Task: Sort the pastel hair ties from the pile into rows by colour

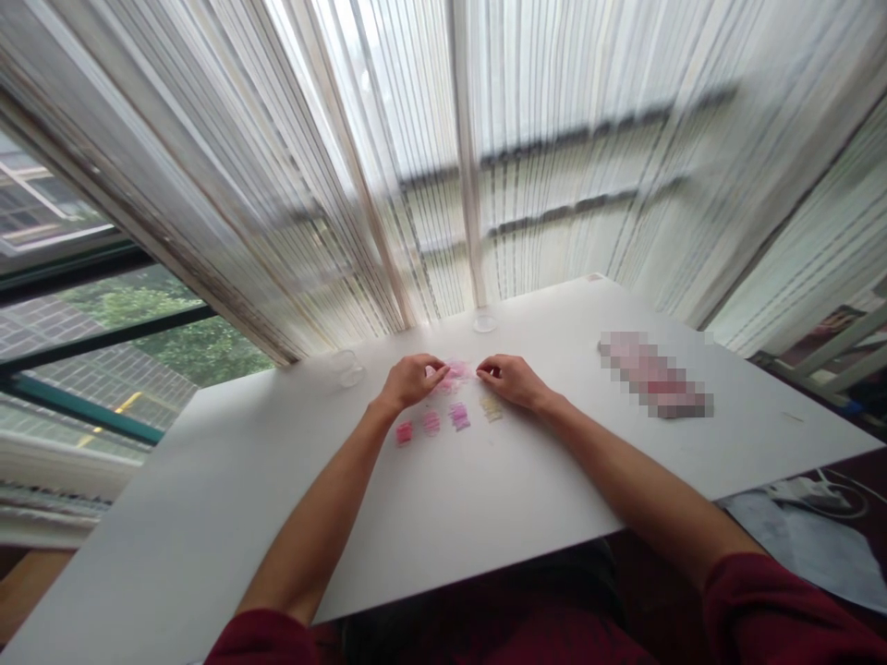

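On the white table, a loose pile of pink pieces (457,373) lies between my two hands. My left hand (418,379) is at the pile's left side, thumb and fingertips pinched together. To the right of the pile, my right hand (509,377) has its fingers curled and thumb close to them. Whatever either hand holds is too small to make out. Nearer to me is a row of small groups: red pieces (404,433), light pink pieces (431,423), purple-pink pieces (459,416) and pale yellow pieces (492,409).
A clear round dish (485,323) sits near the back edge of the white table (430,526). Another clear container (348,372) is at the left. A blurred-out pinkish object (655,377) lies at the right. Sheer striped curtains (554,185) hang behind.
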Motion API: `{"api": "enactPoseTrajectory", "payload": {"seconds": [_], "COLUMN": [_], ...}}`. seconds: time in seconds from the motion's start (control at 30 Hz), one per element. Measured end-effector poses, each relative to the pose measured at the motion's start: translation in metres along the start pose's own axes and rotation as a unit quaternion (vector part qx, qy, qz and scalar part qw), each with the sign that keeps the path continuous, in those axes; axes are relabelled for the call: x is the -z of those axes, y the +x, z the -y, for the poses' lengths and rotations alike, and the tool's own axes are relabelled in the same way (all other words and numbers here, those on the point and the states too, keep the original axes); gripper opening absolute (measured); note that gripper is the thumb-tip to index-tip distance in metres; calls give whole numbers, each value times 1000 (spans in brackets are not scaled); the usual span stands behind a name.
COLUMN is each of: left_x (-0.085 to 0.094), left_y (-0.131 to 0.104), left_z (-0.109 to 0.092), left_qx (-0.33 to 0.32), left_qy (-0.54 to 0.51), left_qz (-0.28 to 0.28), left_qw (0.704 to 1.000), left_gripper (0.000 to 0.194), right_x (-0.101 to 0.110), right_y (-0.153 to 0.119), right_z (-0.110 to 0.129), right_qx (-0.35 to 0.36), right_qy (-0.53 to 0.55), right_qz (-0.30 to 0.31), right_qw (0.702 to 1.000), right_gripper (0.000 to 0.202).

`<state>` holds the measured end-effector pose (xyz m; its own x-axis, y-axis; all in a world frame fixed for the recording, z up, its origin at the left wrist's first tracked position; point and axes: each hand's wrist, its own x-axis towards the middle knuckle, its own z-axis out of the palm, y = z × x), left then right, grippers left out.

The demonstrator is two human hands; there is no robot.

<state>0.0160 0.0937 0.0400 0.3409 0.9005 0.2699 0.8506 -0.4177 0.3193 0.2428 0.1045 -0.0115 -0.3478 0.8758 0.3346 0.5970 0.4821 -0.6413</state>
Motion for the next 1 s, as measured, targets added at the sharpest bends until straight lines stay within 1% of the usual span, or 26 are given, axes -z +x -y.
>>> {"api": "enactPoseTrajectory", "payload": {"seconds": [0.13,0.23,0.3,0.4,0.53,0.63,0.73,1.0], "left_x": [5,10,11,9,2,-1,-3,-9], "left_y": [-11,-28,-43,-63,-76,-80,-82,-86], "left_z": [-1,-4,-8,-15,-20,-21,-21,-19], "left_qx": [-6,-1,12,29,24,15,7,-36], "left_qy": [-32,-77,-114,-170,-239,-262,-260,-230], "left_qz": [-33,-75,-102,-125,-122,-120,-120,-116], "left_qw": [999,994,988,977,963,958,958,966], "left_gripper": [26,24,24,25,26,24,22,20], "right_x": [0,2,3,4,0,-4,-5,-6], "right_y": [1,-1,-5,-13,-23,-27,-29,-29], "right_z": [-1,1,8,24,46,54,55,55], "right_qx": [6,22,52,128,205,234,239,232], "right_qy": [-4,-4,12,49,77,87,89,86], "right_qz": [-4,-18,-31,-41,-33,-27,-21,-12], "right_qw": [1000,1000,998,990,975,968,967,969], "right_gripper": [15,16,15,17,15,13,11,16]}}
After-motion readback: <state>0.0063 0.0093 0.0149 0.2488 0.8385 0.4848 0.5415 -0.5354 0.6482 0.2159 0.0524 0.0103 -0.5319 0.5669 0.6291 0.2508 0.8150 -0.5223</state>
